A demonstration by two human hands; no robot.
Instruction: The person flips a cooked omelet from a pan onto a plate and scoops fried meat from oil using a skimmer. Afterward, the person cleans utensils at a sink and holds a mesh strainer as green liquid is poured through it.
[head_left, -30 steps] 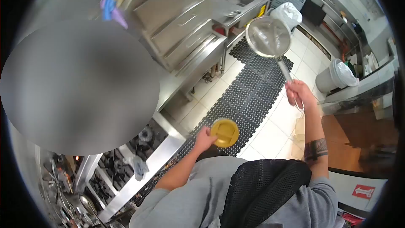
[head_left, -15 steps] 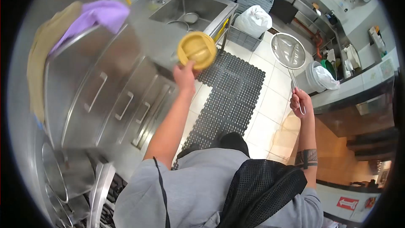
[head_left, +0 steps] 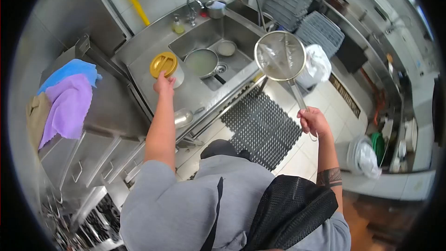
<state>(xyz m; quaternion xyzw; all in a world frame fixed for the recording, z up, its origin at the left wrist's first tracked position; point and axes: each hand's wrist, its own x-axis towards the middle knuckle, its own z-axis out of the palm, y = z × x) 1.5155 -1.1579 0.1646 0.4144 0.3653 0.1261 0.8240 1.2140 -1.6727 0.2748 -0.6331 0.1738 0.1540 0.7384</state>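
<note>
My left hand grips a whitish container by its yellow lid, over the steel counter left of the sink. Whether the container's base touches the counter, I cannot tell. In my right hand is the handle of a round fine-mesh strainer, raised in front of the sink's edge. A metal scoop lies on the counter near my left forearm. Inside the sink sit a frying pan holding cloudy liquid and a small round dish.
Behind the sink are a faucet, a soap bottle and a metal pot. Purple and blue cloths hang at left. A black rubber mat covers part of the floor; a lined bucket stands right.
My view has turned toward the sink. My left hand has carried the lidded container over the counter; my right hand still holds the strainer, now in front of the sink.
</note>
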